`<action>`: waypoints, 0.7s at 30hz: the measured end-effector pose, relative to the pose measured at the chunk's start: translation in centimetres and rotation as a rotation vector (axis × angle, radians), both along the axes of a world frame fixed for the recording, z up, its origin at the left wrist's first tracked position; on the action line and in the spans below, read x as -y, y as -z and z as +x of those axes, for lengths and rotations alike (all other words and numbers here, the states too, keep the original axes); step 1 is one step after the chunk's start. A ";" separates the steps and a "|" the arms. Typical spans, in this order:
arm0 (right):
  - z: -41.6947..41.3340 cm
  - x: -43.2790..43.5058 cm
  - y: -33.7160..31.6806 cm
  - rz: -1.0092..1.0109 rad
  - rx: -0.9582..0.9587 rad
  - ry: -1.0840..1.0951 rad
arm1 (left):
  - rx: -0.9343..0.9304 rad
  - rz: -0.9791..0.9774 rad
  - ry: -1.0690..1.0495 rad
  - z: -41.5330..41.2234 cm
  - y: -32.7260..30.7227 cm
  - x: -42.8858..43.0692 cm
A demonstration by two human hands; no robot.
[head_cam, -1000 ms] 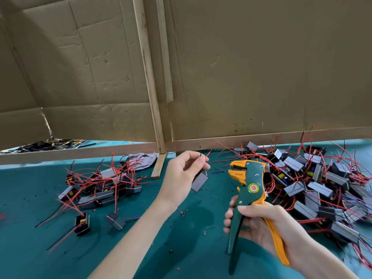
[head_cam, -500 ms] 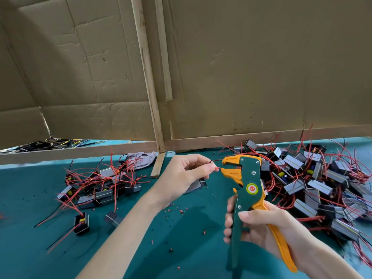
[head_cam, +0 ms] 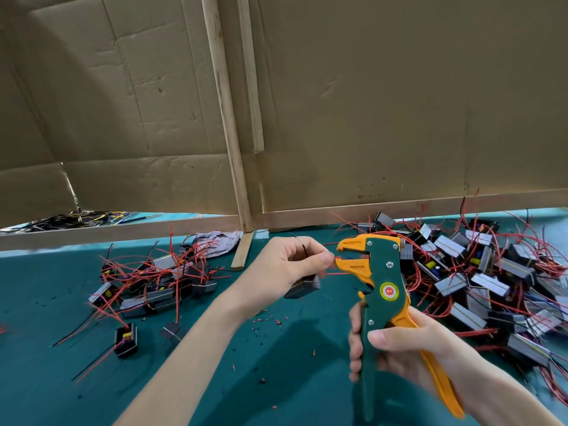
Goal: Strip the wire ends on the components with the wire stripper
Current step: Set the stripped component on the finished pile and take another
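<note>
Holding the wire stripper (head_cam: 381, 290) nose-up in the right hand (head_cam: 399, 348) here. The fingers are wrapped round the green handle and the orange handle runs back under the palm, all of it above the near right part of the table (head_cam: 46, 379). The orange jaws point left and sit a little apart.

The left hand (head_cam: 285, 265) is just beside them, thumb and forefinger pinching a red wire (head_cam: 336, 258) whose end sits right at the mouth of the jaws. Can't tell how far in it actually goes. The component (head_cam: 302, 287) on that wire, a small dark grey block, hangs just below the left hand, and a thin black wire (head_cam: 304, 249) loops up across the fingers.

The big pile (head_cam: 479, 272) of grey blocks with red leads fills the far right side of the table, running up to the right edge. A smaller pile (head_cam: 159, 281) sits left of centre, well apart from the first. Two loose blocks (head_cam: 126, 339) lie nearer the front edge.

Bits of red insulation (head_cam: 270, 321) are scattered on the green cloth between the two forearms. A crumpled rag (head_cam: 218, 239) lies at the far edge by a short wooden strip (head_cam: 242, 250). A cardboard wall (head_cam: 399, 103) on wooden battens closes off the back, and a tangle of black and yellow wires (head_cam: 76, 218) shows through the gap under it at the far left.
</note>
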State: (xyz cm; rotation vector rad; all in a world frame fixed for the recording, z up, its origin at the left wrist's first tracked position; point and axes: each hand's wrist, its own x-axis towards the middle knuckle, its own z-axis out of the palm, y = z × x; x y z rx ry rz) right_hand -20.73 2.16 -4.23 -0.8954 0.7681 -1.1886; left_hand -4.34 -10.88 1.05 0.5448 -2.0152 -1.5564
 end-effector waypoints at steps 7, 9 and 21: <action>-0.2 -0.4 -0.1 -0.017 -0.104 -0.012 | 0.068 -0.010 0.053 0.7 -0.3 0.4; -0.2 -0.4 -0.3 -0.014 -0.137 -0.001 | 0.081 -0.036 0.062 0.9 -0.5 0.5; 1.1 -0.4 0.9 0.006 -0.308 0.232 | 0.115 -0.043 0.043 1.3 -0.3 1.3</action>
